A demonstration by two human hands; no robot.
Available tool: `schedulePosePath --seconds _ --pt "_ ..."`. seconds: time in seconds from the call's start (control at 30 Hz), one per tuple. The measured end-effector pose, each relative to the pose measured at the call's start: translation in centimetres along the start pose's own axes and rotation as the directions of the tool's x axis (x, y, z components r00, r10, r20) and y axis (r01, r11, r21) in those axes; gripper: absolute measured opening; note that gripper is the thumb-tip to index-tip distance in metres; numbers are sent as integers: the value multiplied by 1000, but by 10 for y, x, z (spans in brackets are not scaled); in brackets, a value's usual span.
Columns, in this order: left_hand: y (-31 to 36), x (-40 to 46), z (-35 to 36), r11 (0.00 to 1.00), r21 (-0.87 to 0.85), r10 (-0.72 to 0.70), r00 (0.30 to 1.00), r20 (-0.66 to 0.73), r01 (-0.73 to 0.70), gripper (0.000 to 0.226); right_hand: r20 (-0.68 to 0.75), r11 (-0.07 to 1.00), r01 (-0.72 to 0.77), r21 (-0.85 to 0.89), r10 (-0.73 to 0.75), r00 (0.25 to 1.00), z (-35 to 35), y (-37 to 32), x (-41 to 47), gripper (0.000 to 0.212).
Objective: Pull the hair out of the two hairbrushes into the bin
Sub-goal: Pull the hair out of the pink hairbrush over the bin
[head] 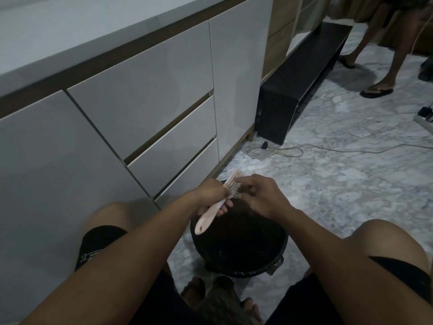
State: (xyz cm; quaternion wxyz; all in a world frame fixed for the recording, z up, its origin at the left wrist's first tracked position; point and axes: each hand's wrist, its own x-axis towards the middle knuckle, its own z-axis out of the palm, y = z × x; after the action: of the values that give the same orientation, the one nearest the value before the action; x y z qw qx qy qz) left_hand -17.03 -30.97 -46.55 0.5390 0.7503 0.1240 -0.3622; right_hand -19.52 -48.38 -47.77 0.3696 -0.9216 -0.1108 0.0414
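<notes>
A pale pink hairbrush (210, 213) is held over a round black bin (243, 245) that stands on the marble floor between my knees. My left hand (212, 197) grips the brush around its neck, handle pointing down toward me, bristles facing right. My right hand (261, 195) is at the bristles, its fingertips pinched together there; any hair between them is too small to see. Only one hairbrush is in view. The bin's inside is dark and its contents cannot be made out.
White cabinet drawers (145, 118) run along the left. A low black bench (297, 83) stands farther back, with a white cable (278, 151) coiled on the floor before it. Another person's legs in flip-flops (379, 66) stand at the upper right.
</notes>
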Motion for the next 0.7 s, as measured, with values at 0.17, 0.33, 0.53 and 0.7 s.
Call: schedulePosePath --seconds 0.17,0.33,0.53,0.7 --pt "1 1 1 1000 -3 4 1000 -12 -4 29 -89 999 10 41 -6 996 -5 -3 2 15" --pt "1 3 -4 1000 0 10 997 -82 -10 37 -92 996 -73 -47 68 993 -8 9 3 10" --pt "3 -1 -7 999 -30 23 997 -70 -25 42 -86 975 -201 -95 193 977 -8 19 5 14" --pt "6 -1 -5 996 -87 22 998 -62 -28 41 5 968 -196 -156 199 980 -3 22 3 21"
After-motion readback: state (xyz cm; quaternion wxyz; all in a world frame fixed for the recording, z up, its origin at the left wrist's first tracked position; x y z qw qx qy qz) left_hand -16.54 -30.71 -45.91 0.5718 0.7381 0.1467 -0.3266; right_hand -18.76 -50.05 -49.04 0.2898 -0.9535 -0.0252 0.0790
